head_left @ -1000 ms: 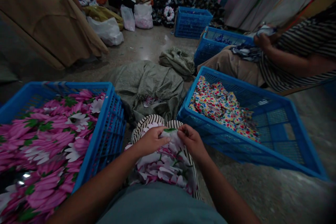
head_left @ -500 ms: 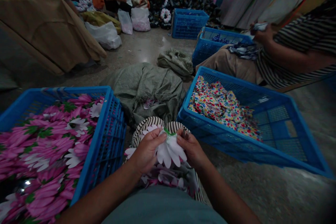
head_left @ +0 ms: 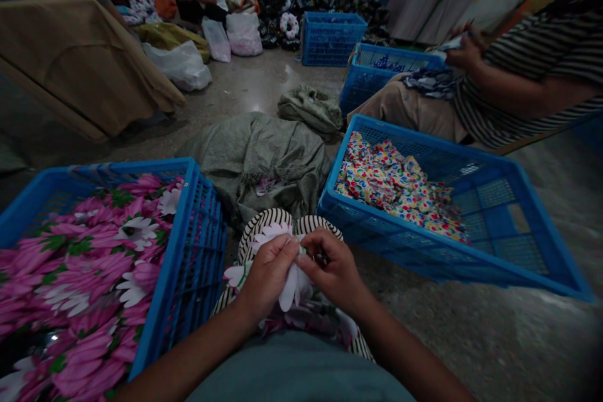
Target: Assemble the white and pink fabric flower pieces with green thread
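My left hand and my right hand meet over my lap, both pinching one white cloth flower with a green middle. Its petals hang down between the two hands. Beneath them lies a heap of pale pink-and-white cloth flowers on a black-and-white striped fabric. To my left stands a blue crate full of pink and white flowers.
A second blue crate at my right holds multicoloured dotted cloth pieces. A grey-green sack lies ahead on the concrete floor. A person in a striped shirt sits at the right; another sits far back among bags and more blue crates.
The hands have closed in on each other around the white flower, whose petals were fanned out half a second ago. The view shifted slightly.
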`<state>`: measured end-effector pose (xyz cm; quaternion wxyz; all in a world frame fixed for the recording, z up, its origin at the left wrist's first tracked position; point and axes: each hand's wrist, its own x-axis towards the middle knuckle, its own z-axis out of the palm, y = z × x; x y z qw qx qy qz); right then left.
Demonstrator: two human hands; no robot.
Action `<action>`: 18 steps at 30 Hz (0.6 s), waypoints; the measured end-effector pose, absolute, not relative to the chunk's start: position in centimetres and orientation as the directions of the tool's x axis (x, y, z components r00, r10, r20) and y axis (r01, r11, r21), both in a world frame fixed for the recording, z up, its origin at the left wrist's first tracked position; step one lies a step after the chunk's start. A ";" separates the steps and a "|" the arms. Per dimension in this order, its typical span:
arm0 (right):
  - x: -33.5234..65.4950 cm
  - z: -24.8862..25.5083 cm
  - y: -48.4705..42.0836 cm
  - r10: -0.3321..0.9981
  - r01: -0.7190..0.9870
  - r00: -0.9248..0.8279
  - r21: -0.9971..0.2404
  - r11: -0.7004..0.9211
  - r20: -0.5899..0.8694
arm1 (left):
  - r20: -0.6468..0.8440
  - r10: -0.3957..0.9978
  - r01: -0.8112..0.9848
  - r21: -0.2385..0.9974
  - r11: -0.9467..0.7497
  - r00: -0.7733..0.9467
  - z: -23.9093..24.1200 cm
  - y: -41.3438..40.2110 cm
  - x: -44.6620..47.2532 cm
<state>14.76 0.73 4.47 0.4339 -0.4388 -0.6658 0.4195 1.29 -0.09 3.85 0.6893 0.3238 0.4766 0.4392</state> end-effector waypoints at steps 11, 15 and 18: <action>16.5 3.1 2.6 1.000 0.168 0.026 -0.986 -0.014 -0.010 | -0.478 0.861 -0.473 0.726 0.500 0.176 4.6 0.0 1.4; 15.5 4.1 1.7 0.963 0.203 -0.258 -0.970 0.130 0.075 | -0.451 0.874 -0.464 0.744 0.480 0.180 4.3 0.1 1.6; 15.6 3.6 2.4 0.937 0.349 -0.303 -0.895 0.277 0.171 | -0.486 0.856 -0.497 0.706 0.504 0.178 4.3 0.0 1.6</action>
